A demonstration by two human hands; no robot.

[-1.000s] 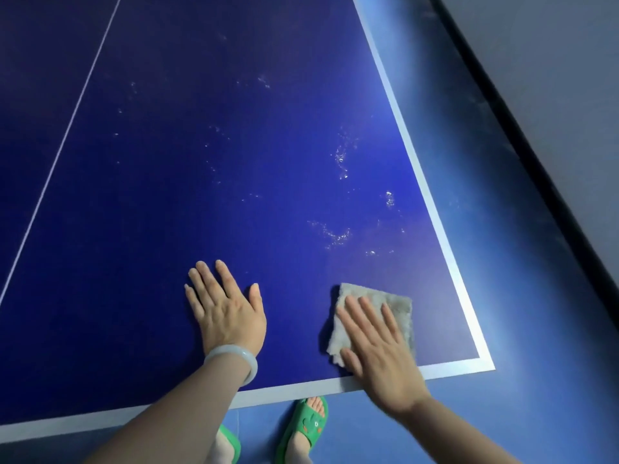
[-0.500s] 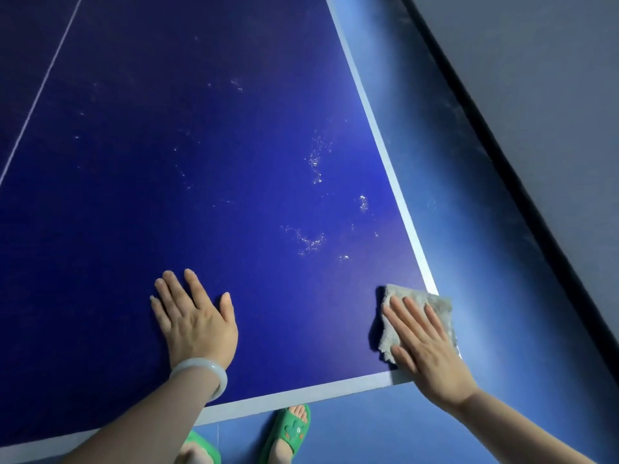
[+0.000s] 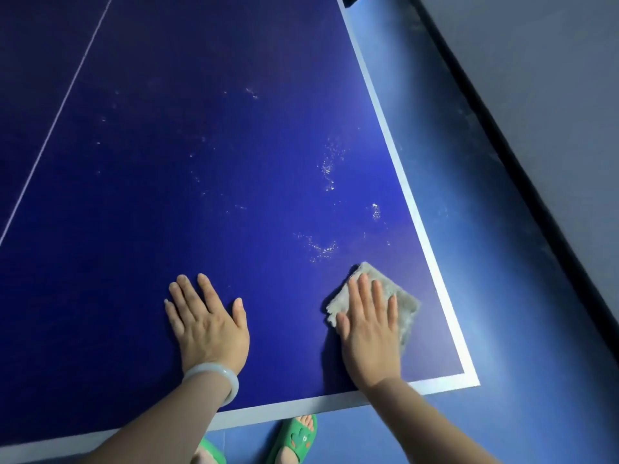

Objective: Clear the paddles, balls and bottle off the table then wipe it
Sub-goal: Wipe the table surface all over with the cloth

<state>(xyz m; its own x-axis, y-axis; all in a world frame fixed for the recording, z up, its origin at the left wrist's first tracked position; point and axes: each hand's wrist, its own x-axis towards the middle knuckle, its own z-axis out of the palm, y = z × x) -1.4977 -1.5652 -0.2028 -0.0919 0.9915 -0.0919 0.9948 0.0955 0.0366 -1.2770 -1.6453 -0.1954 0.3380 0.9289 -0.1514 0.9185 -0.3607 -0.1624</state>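
A dark blue table-tennis table (image 3: 207,155) with white edge lines fills the view. My right hand (image 3: 370,333) lies flat with straight fingers on a grey cloth (image 3: 398,294), pressing it to the tabletop near the table's near right corner. My left hand (image 3: 209,324), a pale bangle on its wrist, rests flat on the bare tabletop to the left of the cloth. Several patches of water droplets (image 3: 320,247) glisten just beyond the cloth and further up the right side. No paddles, balls or bottle are in view.
The white near edge (image 3: 294,405) and right edge (image 3: 402,172) of the table meet at the corner at lower right. Blue floor (image 3: 495,249) runs along the right, bounded by a dark baseboard and grey wall. My feet in green sandals (image 3: 296,438) stand below the near edge.
My right hand slid the cloth right to the table's right edge, then back left and slightly away from me toward the droplets. My left hand stayed flat on the table.
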